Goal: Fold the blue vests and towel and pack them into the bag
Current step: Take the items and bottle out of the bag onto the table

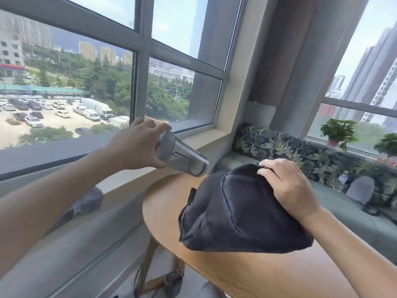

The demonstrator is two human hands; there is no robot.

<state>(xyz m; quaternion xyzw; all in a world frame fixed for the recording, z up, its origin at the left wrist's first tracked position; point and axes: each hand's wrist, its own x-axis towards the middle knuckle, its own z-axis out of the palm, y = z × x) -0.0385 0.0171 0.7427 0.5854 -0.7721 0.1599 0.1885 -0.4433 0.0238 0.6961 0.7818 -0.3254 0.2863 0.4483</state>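
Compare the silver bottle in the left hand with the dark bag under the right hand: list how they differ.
The silver bottle is rigid, shiny and cylindrical; the dark bag is soft, matte and bulging.
The bottle is held off the surface, tilted with its base toward the bag; the bag rests on the wooden table.
The left hand wraps round the bottle's cap end; the right hand grips the bag's top.
Shared: each is held by one hand.
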